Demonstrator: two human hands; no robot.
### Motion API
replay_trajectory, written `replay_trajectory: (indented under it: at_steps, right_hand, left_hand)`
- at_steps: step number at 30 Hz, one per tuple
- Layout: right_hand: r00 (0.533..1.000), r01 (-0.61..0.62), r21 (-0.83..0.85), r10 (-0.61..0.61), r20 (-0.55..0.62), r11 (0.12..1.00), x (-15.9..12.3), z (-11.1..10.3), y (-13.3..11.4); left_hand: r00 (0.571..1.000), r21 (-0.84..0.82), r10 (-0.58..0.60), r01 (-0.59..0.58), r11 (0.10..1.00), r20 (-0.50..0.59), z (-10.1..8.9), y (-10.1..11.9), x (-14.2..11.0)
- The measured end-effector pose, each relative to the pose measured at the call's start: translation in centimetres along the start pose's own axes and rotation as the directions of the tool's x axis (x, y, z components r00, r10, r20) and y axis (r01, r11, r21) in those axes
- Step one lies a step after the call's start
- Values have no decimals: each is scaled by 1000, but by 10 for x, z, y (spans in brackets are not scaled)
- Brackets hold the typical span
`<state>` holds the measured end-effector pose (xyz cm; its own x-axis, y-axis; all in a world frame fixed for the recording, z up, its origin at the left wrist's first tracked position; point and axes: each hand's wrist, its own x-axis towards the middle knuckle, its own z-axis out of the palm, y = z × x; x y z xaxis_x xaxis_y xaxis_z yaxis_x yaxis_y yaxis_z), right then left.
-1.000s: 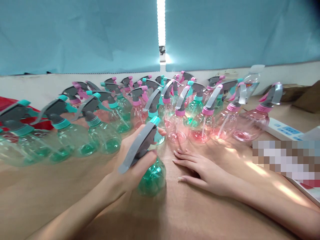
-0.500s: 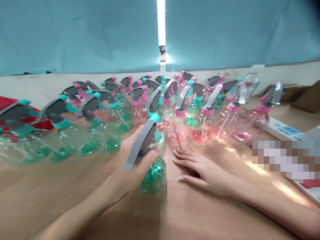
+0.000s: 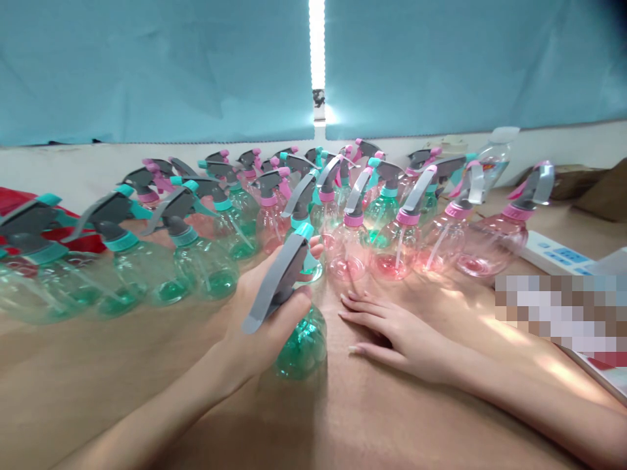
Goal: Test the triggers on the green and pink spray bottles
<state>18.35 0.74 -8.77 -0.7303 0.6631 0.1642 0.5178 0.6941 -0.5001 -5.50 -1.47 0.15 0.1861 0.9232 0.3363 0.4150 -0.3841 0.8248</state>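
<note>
My left hand (image 3: 267, 294) is wrapped round the neck of a green spray bottle (image 3: 302, 346) with a grey and turquoise trigger head. The bottle stands upright near the middle of the table, its neck hidden by my fingers and thumb. To its right, my right hand (image 3: 385, 326) lies on the tabletop with fingers stretched out, holding nothing. Just beyond that hand are pink spray bottles (image 3: 394, 251) with grey and pink heads. On the left, a green spray bottle (image 3: 206, 267) stands nearest my left hand.
More green and pink spray bottles crowd the back of the wooden table (image 3: 196, 418). A clear plastic bottle (image 3: 492, 160) stands at the back right, near a brown box (image 3: 605, 189). A white device with blue buttons (image 3: 561, 254) sits at right. Red material (image 3: 83, 238) lies at far left.
</note>
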Motion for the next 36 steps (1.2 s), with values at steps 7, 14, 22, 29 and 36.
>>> replay_trajectory:
  at_steps: [7, 14, 22, 29, 36]
  right_hand:
    - [1000, 5, 16, -5, -9, 1000, 0, 0, 0]
    - [1000, 9, 37, -8, -21, 999, 0, 0, 0]
    - [1000, 12, 16, -12, -11, 1000, -1, 0, 1]
    - [1000, 1, 33, 0, -22, 999, 0, 1, 0]
    - [1000, 4, 14, -4, -15, 1000, 0, 0, 0]
  left_hand:
    - [1000, 18, -14, 14, 1000, 2, -2, 2, -1]
    - [1000, 11, -1, 1, 1000, -3, -1, 4, -1]
    - [997, 48, 17, -21, 999, 77, -5, 3, 3]
    - [994, -67, 50, -43, 997, 96, -4, 7, 6]
    - [994, -76, 62, -56, 996, 86, -4, 10, 6]
